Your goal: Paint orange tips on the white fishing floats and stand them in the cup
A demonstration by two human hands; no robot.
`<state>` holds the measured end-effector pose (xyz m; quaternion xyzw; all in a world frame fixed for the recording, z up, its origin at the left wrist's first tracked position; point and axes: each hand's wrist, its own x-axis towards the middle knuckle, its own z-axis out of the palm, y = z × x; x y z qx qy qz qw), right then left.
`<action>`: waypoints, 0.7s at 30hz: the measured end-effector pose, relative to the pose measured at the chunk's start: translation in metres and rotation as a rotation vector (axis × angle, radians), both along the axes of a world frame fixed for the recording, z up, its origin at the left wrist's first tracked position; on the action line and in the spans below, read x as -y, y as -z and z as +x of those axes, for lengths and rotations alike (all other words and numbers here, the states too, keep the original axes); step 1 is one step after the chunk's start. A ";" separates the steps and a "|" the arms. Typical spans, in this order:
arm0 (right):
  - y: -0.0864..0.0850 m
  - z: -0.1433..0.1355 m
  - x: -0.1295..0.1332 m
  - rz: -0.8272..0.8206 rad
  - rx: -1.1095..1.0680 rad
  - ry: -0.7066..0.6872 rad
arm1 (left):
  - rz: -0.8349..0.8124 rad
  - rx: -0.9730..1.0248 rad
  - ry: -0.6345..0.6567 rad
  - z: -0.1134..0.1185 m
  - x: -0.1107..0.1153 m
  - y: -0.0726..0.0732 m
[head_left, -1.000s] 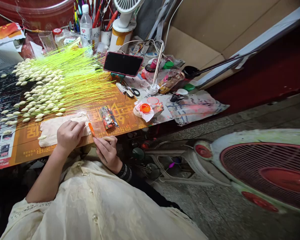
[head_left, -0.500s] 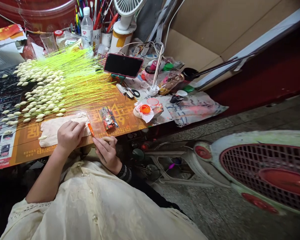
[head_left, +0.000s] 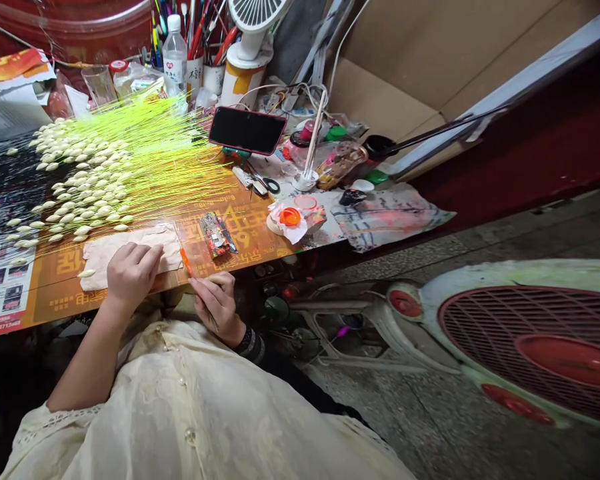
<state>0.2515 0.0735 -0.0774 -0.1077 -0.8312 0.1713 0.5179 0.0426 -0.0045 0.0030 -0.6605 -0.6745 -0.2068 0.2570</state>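
My left hand (head_left: 133, 272) rests over a pale cloth (head_left: 97, 257) near the table's front edge. Its fingers are curled together, and what they hold, if anything, is hidden. My right hand (head_left: 216, 301) is closed around a slim tool with a bright orange end (head_left: 186, 261), which points up and to the left beside the cloth. One pale, pointed, bud-like piece (head_left: 87, 273) lies on the cloth's left part. Behind the cloth, many similar pale buds (head_left: 87, 197) lie in rows on thin yellow-green stems (head_left: 165, 157).
A paint-smeared small box (head_left: 216, 237) lies right of the cloth. Farther right stands an open pot of orange paint (head_left: 289, 217). Scissors (head_left: 266, 185), a propped phone (head_left: 247, 130), a water bottle (head_left: 175, 57) and a small fan (head_left: 255, 27) are behind. A larger fan (head_left: 545, 340) stands at right.
My left hand has drawn slightly left, away from the orange end of the tool. My right hand has shifted slightly right, still holding the tool.
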 end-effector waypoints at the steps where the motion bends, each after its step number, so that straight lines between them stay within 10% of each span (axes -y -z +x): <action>1: 0.000 -0.001 0.001 0.006 -0.001 -0.011 | -0.001 -0.024 -0.019 -0.002 0.006 0.000; 9: 0.002 -0.011 0.011 0.011 0.039 -0.028 | 0.069 -0.080 -0.137 -0.020 0.050 0.003; 21: 0.006 -0.015 0.016 0.037 0.138 0.061 | 0.141 -0.097 -0.118 -0.023 0.055 0.006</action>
